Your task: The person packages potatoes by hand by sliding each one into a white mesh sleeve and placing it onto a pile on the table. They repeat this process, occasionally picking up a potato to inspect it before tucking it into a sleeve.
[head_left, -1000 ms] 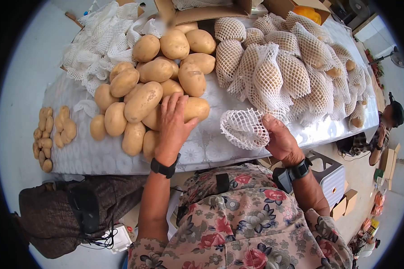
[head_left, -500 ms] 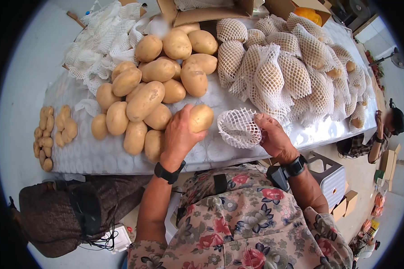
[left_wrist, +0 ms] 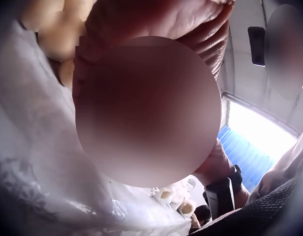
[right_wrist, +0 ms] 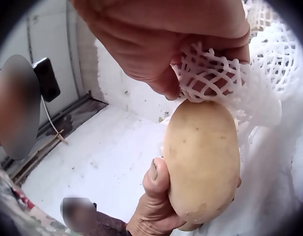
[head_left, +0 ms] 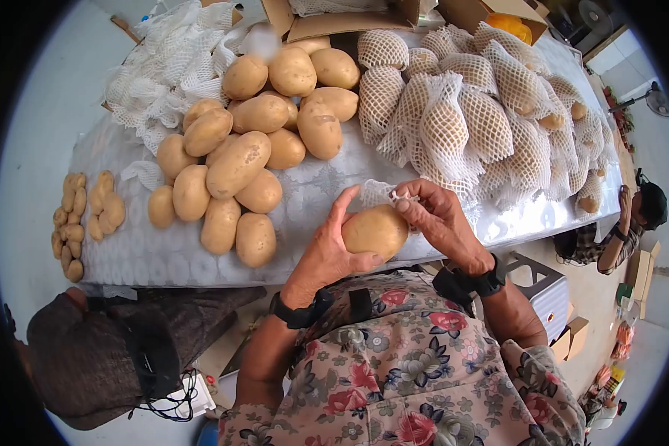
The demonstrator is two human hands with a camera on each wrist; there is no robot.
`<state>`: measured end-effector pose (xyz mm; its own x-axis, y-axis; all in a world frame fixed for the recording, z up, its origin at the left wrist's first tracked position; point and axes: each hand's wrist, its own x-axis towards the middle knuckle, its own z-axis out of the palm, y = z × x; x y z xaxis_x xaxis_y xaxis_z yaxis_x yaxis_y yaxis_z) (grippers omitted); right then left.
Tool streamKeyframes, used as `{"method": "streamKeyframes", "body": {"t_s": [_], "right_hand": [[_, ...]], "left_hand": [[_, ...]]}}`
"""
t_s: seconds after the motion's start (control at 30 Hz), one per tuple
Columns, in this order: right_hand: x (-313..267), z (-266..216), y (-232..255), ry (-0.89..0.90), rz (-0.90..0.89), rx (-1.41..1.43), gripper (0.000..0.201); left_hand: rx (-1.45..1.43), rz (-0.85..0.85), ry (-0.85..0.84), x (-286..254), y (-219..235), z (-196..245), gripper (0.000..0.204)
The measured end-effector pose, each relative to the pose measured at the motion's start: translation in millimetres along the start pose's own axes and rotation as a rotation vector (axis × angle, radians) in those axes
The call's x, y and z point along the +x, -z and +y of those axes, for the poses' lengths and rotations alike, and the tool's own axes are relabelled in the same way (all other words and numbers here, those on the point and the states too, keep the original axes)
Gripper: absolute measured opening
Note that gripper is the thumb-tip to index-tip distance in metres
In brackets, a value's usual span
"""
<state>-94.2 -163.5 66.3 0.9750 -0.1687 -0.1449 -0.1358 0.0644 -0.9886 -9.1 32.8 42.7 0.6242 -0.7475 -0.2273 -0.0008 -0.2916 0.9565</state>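
My left hand point(head_left: 322, 256) grips a smooth tan potato point(head_left: 376, 233) near the table's front edge, thumb and fingers around its sides. Opposite it, my right hand point(head_left: 444, 221) pinches a white foam net sleeve point(right_wrist: 213, 78) between thumb and fingers. In the right wrist view the sleeve's mouth sits right at the potato's upper end, and most of the potato's skin is bare. A large blurred patch covers much of the left wrist view, with part of a hand point(left_wrist: 156, 19) showing above it.
Bare potatoes point(head_left: 238, 165) are heaped at left centre, and smaller ones point(head_left: 68, 227) lie at the far left. Loose net sleeves point(head_left: 163, 70) pile up behind. Net-wrapped potatoes point(head_left: 483, 123) fill the right side. A cardboard box point(head_left: 342, 26) stands at the back; another person point(head_left: 632, 215) is at the right.
My left hand has picked a potato off the heap's near right side and brought it right to the net sleeve. The right hand has moved slightly left, keeping its pinch on the sleeve.
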Motion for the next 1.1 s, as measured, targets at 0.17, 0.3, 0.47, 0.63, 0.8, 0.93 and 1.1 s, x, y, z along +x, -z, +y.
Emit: {"method": "streamKeyframes", "body": {"t_s": [0.17, 0.3, 0.47, 0.63, 0.8, 0.93, 1.1], "right_hand": [[-9.4, -11.4, 0.0, 0.276, -0.064, -0.315, 0.022], [-9.4, -14.9, 8.2, 0.309, -0.173, -0.422, 0.018], [-16.8, -19.8, -0.7, 0.471, -0.078, -0.506, 0.025], [-25.3, -5.6, -16.4, 0.461, -0.105, -0.51, 0.024], [-19.9, 7.7, -19.5, 0.377, -0.076, -0.445, 0.018], [-19.6, 14.2, -16.6, 0.102, -0.018, -0.131, 0.031], [-12.1, 12.5, -13.2, 0.002, 0.062, -0.031, 0.056]], "left_hand": [[0.088, 0.032, -0.125, 3.4, -2.9, 6.1, 0.105], [0.188, -0.124, -0.218, 12.2, -3.1, 5.1, 0.101], [0.082, 0.112, -0.151, 11.0, -14.0, 8.7, 0.082], [0.184, 0.327, -0.239, 13.2, -19.1, -5.5, 0.08], [-0.14, 0.399, -0.282, 19.8, -25.1, -25.5, 0.088], [-0.399, 0.409, -0.247, 19.8, -27.1, -29.2, 0.093], [-0.653, 0.347, -0.165, 14.8, -22.8, -12.9, 0.061]]}}
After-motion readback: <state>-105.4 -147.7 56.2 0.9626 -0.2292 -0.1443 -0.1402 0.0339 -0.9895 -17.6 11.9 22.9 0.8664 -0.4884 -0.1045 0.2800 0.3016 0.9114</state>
